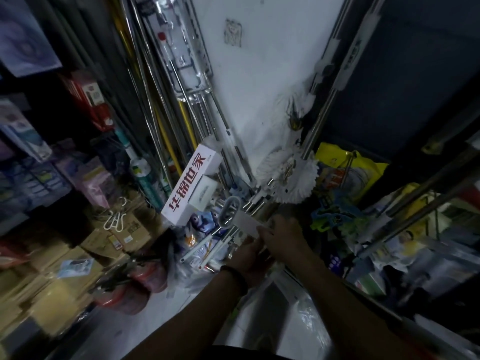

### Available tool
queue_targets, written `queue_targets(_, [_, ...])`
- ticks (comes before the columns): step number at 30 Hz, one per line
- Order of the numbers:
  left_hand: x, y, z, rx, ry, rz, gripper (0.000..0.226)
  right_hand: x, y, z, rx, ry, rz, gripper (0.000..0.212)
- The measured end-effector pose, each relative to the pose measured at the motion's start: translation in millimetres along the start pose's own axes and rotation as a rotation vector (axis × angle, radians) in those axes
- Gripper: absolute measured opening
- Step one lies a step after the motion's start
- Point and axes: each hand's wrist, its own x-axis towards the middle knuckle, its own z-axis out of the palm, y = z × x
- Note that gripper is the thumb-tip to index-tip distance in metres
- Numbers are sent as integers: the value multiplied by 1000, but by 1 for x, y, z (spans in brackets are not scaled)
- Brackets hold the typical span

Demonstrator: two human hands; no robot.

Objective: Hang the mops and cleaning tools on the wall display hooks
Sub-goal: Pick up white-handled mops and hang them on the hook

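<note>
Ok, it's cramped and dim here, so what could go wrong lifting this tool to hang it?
The tool sits close to the leaning white box; swinging it up might topple that. Clear plastic bags lie on the floor underfoot, a possible slip.

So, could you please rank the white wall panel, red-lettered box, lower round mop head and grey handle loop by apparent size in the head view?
1. white wall panel
2. red-lettered box and lower round mop head, too alike to rank
3. grey handle loop
</note>
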Motion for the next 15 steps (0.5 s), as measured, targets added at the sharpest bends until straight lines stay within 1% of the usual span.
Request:
queue_targets(1, [-1, 0, 3, 17, -3, 29, 35, 2, -4, -1, -57, 55, -34, 68])
queue_targets(2, [-3, 1, 6, 35, -7, 58, 28, 2, -10, -4, -54, 87, -82, 65])
queue_targets(4, [-9, 4, 12, 96, -25, 122, 32, 7, -17, -10, 62, 58, -133, 58])
queue_targets(7, [-15, 17, 15, 299, -41, 225, 29, 19, -21, -16, 182, 77, -174, 58])
queue_targets(9, [-14, 36, 13, 420, -20, 301, 27, 20, -26, -24, 263, 116, -201, 52])
queue_targets(11, [-16, 59, 9, 509, -5, 382, 34, 15, -34, -34, 340, 150, -229, 45])
queue_targets(12, [-20, 71, 10, 536, 3, 419, 33, 13, -38, -37, 375, 154, -245, 41])
queue_targets(15, [-29, 100, 13, 586, 51, 585, 17, 7, -53, -45, 442, 202, -321, 24])
